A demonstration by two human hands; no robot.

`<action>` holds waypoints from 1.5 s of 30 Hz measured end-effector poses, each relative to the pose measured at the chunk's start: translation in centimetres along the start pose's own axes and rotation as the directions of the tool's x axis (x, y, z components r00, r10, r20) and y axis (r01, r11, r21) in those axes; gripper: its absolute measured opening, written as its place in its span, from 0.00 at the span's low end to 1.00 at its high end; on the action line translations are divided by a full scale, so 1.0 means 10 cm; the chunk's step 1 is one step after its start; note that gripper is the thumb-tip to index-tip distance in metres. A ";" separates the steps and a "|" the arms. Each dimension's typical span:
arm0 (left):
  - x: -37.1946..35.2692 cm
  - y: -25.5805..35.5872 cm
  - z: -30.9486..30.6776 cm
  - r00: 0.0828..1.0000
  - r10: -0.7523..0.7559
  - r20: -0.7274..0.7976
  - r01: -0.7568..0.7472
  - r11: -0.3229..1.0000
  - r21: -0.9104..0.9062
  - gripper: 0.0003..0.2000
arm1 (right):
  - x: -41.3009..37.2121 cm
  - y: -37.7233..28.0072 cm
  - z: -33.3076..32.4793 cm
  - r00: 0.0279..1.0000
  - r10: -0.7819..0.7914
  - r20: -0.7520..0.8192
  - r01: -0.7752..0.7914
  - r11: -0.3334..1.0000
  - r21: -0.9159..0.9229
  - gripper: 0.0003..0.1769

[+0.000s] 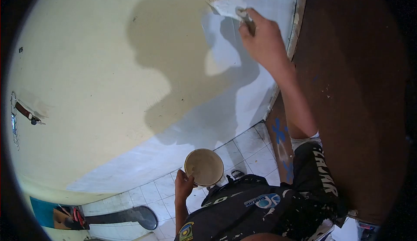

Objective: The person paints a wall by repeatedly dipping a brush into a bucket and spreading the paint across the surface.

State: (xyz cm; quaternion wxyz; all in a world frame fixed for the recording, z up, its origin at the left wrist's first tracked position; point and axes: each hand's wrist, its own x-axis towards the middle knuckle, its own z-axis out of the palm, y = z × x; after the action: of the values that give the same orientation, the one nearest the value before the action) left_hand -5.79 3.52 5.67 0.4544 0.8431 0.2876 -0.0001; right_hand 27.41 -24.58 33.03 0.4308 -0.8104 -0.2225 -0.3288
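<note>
A wide paintbrush (226,5) covered in white paint is gripped by my right hand (263,37), high near the wall's right edge. Its bristles point up and left against the cream wall (87,58), beside a patch of fresh white paint (271,6). Lower down, my left hand (184,188) pinches the rim of a round bucket (208,165) with its thumb inside. The bucket is held in front of my body, and what paint it contains is hard to make out.
A brown panel (347,89) with blue marks borders the wall on the right. White floor tiles (163,186) run along its foot. At lower left lies a long dark object (126,217) near a teal surface (41,212). A strap (25,112) hangs on the left wall.
</note>
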 end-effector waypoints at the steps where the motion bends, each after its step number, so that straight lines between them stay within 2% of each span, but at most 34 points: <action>1: 0.04 -0.11 0.01 1.000 0.021 -0.010 -0.020 0.998 0.062 0.14 | -0.07 0.16 0.14 1.000 -0.005 -0.011 0.005 1.000 0.009 0.17; 5: 0.13 -0.51 0.07 0.998 0.040 -0.056 -0.036 0.998 0.060 0.13 | -0.77 0.90 0.73 1.000 0.002 -0.031 0.001 0.996 0.085 0.22; 7: 0.14 -0.55 0.06 0.980 0.184 -0.070 -0.165 0.962 0.220 0.13 | -1.19 1.13 0.89 0.994 0.102 0.047 -0.107 0.989 0.102 0.20; 8: 0.13 -0.49 0.06 0.981 0.180 -0.066 -0.162 0.962 0.218 0.13 | -1.41 1.29 0.98 0.972 0.179 0.150 -0.197 0.973 0.118 0.17; 9: 0.12 -0.35 0.04 0.998 0.061 -0.032 -0.060 0.998 0.016 0.13 | -1.61 1.40 1.00 0.984 0.098 0.149 -0.114 0.988 0.108 0.16; 10: 0.11 -0.28 0.02 0.998 -0.050 0.025 0.053 0.982 -0.179 0.13 | -1.75 1.43 0.97 0.983 0.106 0.149 -0.123 0.987 0.106 0.16; 12: 0.17 -0.31 0.02 0.999 -0.019 0.051 0.027 0.986 -0.166 0.14 | -1.98 1.50 0.92 0.878 0.313 0.361 -0.329 0.944 -0.018 0.15; 15: 0.22 -0.32 0.02 0.997 -0.032 0.076 0.041 0.991 -0.129 0.14 | -2.11 1.61 0.88 0.848 0.360 0.390 -0.343 0.932 -0.116 0.15; 16: 0.25 -0.43 0.04 0.998 0.041 0.046 -0.039 0.999 -0.032 0.14 | -1.99 1.46 0.79 0.850 0.361 0.383 -0.344 0.932 -0.114 0.15; 17: 0.29 -0.47 0.05 0.993 0.117 0.021 -0.118 0.991 0.066 0.14 | -1.72 1.14 0.61 0.885 0.328 0.330 -0.335 0.942 -0.037 0.15; 18: 0.29 -0.35 0.02 0.993 0.117 0.023 -0.119 0.990 0.076 0.14 | -1.53 0.90 0.51 0.911 0.304 0.278 -0.328 0.944 0.043 0.15; 19: 0.22 -0.15 0.00 0.994 0.107 0.020 -0.108 0.992 0.060 0.14 | -1.42 0.77 0.50 0.908 0.312 0.280 -0.337 0.941 0.044 0.15; 21: 0.18 -0.09 0.01 0.995 0.093 0.019 -0.094 0.994 0.048 0.14 | -1.25 0.66 0.50 0.975 0.178 0.131 -0.194 0.974 0.119 0.15; 22: 0.21 -0.18 0.04 0.999 0.028 0.030 -0.026 0.998 -0.058 0.14 | -1.27 0.77 0.62 0.974 0.181 0.134 -0.197 0.973 0.122 0.15; 23: 0.24 -0.27 0.07 0.998 -0.036 0.045 0.043 0.985 -0.164 0.14 | -1.35 0.97 0.85 0.998 0.044 0.034 -0.047 0.994 0.094 0.15; 24: 0.25 -0.35 0.07 0.998 -0.040 0.040 0.046 0.985 -0.164 0.14 | -1.46 1.16 1.09 0.993 -0.099 -0.061 0.102 0.993 0.052 0.14; 25: 0.26 -0.44 0.07 0.999 -0.033 0.024 0.036 0.990 -0.138 0.14 | -1.65 1.33 1.29 0.999 -0.037 -0.012 0.037 0.999 0.016 0.16; 27: 0.25 -0.57 0.07 1.000 -0.027 0.005 0.028 0.992 -0.121 0.14 | -2.21 1.84 1.76 1.000 -0.023 0.011 0.023 1.000 0.003 0.17; 29: 0.26 -0.65 0.05 0.993 0.112 -0.029 -0.109 0.991 0.072 0.14 | -2.56 2.04 1.92 0.999 -0.010 0.030 0.011 1.000 -0.015 0.18; 30: 0.26 -0.61 0.05 0.993 0.112 -0.031 -0.110 0.992 0.069 0.14 | -2.70 2.05 1.92 0.994 0.056 0.089 -0.053 0.998 -0.042 0.19; 31: 0.23 -0.53 0.03 1.000 0.025 -0.016 -0.024 1.000 0.016 0.14 | -2.83 2.05 1.90 0.981 0.129 0.148 -0.119 0.990 -0.075 0.19; 32: 0.19 -0.45 0.01 0.998 -0.064 0.006 0.064 0.997 -0.032 0.14 | -2.94 2.07 1.86 0.979 0.134 0.151 -0.124 0.989 -0.077 0.19; 35: 0.16 -0.26 -0.04 0.998 -0.059 0.021 0.059 0.998 0.023 0.13 | -3.15 2.17 1.74 0.842 0.365 0.396 -0.309 0.930 -0.199 0.18; 39: 0.13 -0.12 -0.05 1.000 -0.014 0.009 0.013 0.996 0.090 0.13 | -2.82 2.13 1.67 0.794 0.465 0.392 -0.373 0.882 -0.289 0.20; 41: 0.11 -0.08 -0.04 1.000 -0.003 0.004 0.003 0.999 -0.039 0.13 | -2.27 1.92 1.56 0.852 0.411 0.326 -0.347 0.908 -0.237 0.18; 42: 0.14 -0.19 -0.02 1.000 -0.005 0.005 0.005 0.999 -0.038 0.13 | -2.00 1.77 1.44 0.880 0.350 0.322 -0.293 0.932 -0.212 0.11; 44: 0.26 -0.48 0.02 0.983 0.184 -0.015 -0.178 0.962 0.206 0.13 | -1.56 1.40 1.15 0.908 0.313 0.278 -0.296 0.950 -0.100 0.10; 45: 0.26 -0.47 0.02 0.983 0.184 -0.014 -0.178 0.963 0.205 0.13 | -1.39 1.24 1.01 0.907 0.320 0.274 -0.320 0.946 -0.046 0.10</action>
State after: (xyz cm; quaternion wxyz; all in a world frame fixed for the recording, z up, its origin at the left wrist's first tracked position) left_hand -5.83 6.64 1.25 0.3593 0.9077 0.2154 0.0262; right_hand 29.36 -23.72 11.96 0.4434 -0.8739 -0.1451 -0.1368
